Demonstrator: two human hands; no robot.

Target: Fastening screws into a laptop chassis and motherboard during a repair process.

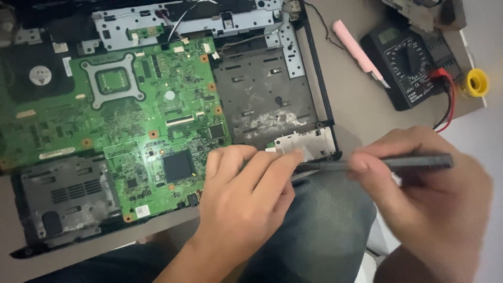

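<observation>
My right hand [419, 194] pinches a thin dark metal tool [387, 163]; my left hand [246, 194] presses fingers-down on the opened black laptop chassis [272, 94]. If the tip slips, I judge it could gouge the green circuit board [136, 120].

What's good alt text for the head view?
Left hand presses on an opened laptop's edge while the right hand holds a thin dark tool to it. Green motherboard exposed; black multimeter and pink cutter lie on the table.
</observation>
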